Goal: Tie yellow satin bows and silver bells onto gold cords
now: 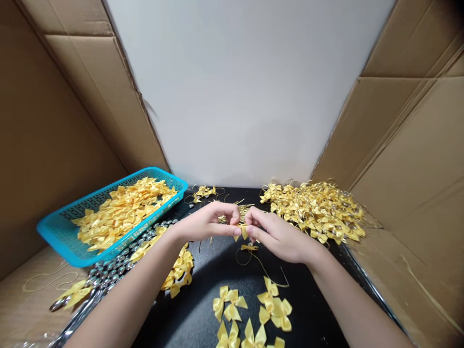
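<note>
My left hand (210,222) and my right hand (277,234) meet over the middle of a black work surface (203,309). Together their fingertips pinch a small yellow satin bow (241,231). A thin gold cord with a little bow knot (250,249) hangs from it and loops down onto the surface. Several loose yellow bows (253,311) lie just in front of me, between my forearms.
A blue plastic basket (58,232) at the left holds many yellow bows. Silver bells (112,270) and more bows lie beside it. A big heap of bows with gold cords (315,210) sits at the right. Cardboard walls stand on both sides, a white panel behind.
</note>
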A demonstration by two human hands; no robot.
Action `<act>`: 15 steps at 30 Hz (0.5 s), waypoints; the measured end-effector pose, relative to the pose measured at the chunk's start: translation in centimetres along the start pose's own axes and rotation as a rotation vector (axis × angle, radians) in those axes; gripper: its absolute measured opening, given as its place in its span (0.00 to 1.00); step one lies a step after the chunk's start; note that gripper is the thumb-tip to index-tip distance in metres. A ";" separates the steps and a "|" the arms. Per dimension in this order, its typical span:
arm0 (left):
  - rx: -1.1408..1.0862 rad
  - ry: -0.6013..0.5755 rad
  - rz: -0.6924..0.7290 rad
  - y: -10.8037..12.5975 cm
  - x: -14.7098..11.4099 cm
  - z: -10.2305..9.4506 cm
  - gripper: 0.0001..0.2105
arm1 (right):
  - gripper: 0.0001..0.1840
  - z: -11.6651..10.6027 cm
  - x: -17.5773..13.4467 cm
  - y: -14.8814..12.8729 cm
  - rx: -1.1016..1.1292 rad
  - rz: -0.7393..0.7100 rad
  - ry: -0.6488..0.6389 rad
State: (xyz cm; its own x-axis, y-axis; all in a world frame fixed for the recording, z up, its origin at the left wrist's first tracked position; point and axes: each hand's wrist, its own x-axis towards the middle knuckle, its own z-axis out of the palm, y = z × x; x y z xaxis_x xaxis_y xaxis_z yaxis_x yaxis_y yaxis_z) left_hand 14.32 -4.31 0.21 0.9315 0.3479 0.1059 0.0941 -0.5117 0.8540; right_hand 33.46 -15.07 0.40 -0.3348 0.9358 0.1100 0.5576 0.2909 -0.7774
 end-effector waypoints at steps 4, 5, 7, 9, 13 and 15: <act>-0.085 0.014 -0.004 -0.2 0.1 0.1 0.14 | 0.05 0.0 -0.1 0.0 -0.030 -0.011 0.013; -0.113 0.009 -0.006 -0.2 0.1 0.1 0.14 | 0.06 -0.1 -0.1 0.0 -0.033 -0.015 0.014; -0.156 0.002 -0.009 -0.2 0.0 0.1 0.13 | 0.06 -0.1 -0.1 -0.2 -0.037 -0.017 0.018; -0.181 -0.001 -0.008 -0.3 -0.1 0.1 0.13 | 0.07 -0.2 -0.1 -0.4 -0.041 -0.014 0.020; -0.183 0.001 0.002 -0.3 0.2 0.3 0.13 | 0.07 -0.1 -0.1 -0.4 -0.039 -0.011 0.013; -0.130 0.007 0.002 -0.2 0.3 0.2 0.14 | 0.06 -0.1 0.0 -0.2 -0.031 -0.014 0.016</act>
State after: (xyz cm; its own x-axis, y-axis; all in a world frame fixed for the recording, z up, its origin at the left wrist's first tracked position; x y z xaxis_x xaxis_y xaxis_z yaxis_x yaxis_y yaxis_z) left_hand 14.65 -4.31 -0.04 0.9292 0.3524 0.1110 0.0454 -0.4069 0.9123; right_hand 33.43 -15.16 0.61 -0.3302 0.9348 0.1310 0.5767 0.3097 -0.7559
